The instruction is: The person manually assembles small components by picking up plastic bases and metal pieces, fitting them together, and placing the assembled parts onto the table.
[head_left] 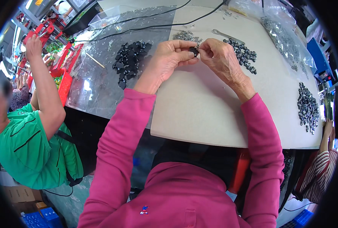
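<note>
Over the upper middle of the table, my left hand (pixel 165 60) pinches a small black part (pixel 194 51) between thumb and fingers. My right hand (pixel 222 57) meets it there, its thumb and fingertips pressed together at the part's edge; anything inside that pinch is too small to make out. Just beyond the hands is a heap of tiny silver metal pieces (pixel 184 35). Left of my left hand spreads a pile of black parts (pixel 131 60). Beside my right hand lie several black parts with shiny bits (pixel 246 57).
A flat metal tool with a looped end (pixel 227 36) lies past my right hand. Clear bags of metal pieces (pixel 282 41) sit far right, another black-and-silver pile (pixel 308 108) nearer. Black cables (pixel 150 26) cross the back. At left, a green-shirted person (pixel 36 140) works near a red basket (pixel 65 86).
</note>
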{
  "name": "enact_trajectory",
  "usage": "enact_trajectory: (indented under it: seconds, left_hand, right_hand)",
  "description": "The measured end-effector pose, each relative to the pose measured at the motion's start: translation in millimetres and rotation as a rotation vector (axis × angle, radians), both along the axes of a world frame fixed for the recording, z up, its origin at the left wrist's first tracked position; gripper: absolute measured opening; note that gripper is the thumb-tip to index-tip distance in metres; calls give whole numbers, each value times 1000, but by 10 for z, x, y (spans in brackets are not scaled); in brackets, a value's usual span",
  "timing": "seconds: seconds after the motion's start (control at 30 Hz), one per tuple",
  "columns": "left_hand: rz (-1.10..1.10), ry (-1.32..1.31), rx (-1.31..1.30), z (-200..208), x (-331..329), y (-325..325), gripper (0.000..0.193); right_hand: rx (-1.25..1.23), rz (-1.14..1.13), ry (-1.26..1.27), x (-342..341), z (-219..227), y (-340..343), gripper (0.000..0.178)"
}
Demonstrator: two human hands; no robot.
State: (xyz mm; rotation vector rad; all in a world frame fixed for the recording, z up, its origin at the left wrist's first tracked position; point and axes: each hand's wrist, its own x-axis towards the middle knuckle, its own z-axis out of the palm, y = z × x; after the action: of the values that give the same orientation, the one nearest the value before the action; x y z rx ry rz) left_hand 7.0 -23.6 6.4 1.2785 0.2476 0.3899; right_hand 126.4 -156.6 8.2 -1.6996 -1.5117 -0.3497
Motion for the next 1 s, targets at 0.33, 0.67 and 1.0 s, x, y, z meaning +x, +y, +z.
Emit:
enact_trajectory:
  seconds: [0.33, 0.67, 1.0]
  left_hand:
    - [-65, 46, 154, -9, -20, 62, 26]
    - [-38, 74, 225, 13, -30, -1, 22]
    - [-36, 45, 212, 33, -14, -6, 22]
  right_hand:
    - [40, -12, -168, -8, 9, 7, 5]
    - [-114, -24, -390, -33, -18, -25, 9]
    - [-67, 5, -384, -7, -31, -10, 10]
